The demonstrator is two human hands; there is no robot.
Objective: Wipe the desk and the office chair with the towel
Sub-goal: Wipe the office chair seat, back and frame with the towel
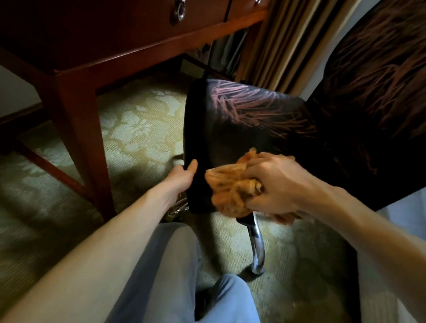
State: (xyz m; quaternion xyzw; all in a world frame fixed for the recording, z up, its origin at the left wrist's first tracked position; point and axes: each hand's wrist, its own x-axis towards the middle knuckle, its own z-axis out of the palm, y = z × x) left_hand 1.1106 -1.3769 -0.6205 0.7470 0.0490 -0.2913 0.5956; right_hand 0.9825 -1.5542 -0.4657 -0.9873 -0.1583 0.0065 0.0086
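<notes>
The office chair (254,119) has a dark seat with a pinkish leaf pattern and a tall backrest at the right. My left hand (181,177) grips the near left edge of the seat. My right hand (273,182) is closed on a bunched orange towel (230,190) and presses it on the seat's near front corner. The wooden desk (115,30), red-brown with ring-pull drawers, stands at the upper left, with one leg reaching down to the carpet.
A chrome chair leg (257,249) curves down to the patterned green carpet (134,131). Beige curtains (286,41) hang behind the chair. My knees in light trousers (175,271) fill the lower middle. A pale surface (418,211) lies at the right edge.
</notes>
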